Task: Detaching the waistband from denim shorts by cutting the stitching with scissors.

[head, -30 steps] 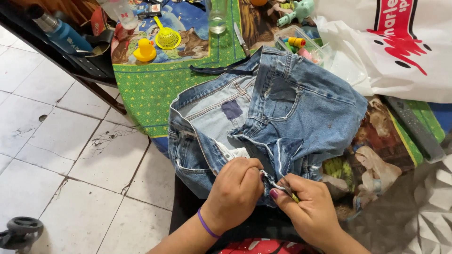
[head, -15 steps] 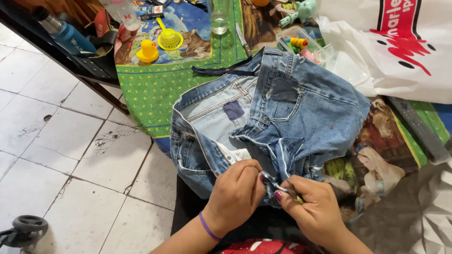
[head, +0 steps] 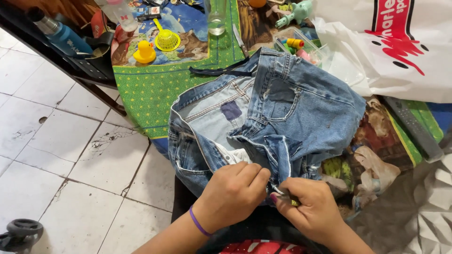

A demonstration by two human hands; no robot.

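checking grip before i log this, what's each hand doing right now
Left hand: closed, pinching the denim jeans edge.
Right hand: closed on a small thin tool at the seam.

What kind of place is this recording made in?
Probably a home, at a table used for hand sewing. A printed tablecloth covers it, toys such as a yellow duck sit beside worn jeans, and the floor is white tile.

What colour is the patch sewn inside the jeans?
The patch is dark purple-blue on the pale inner denim of the jeans, seen in the head view.

Both hands (head: 273,200) on blue jeans (head: 282,113)
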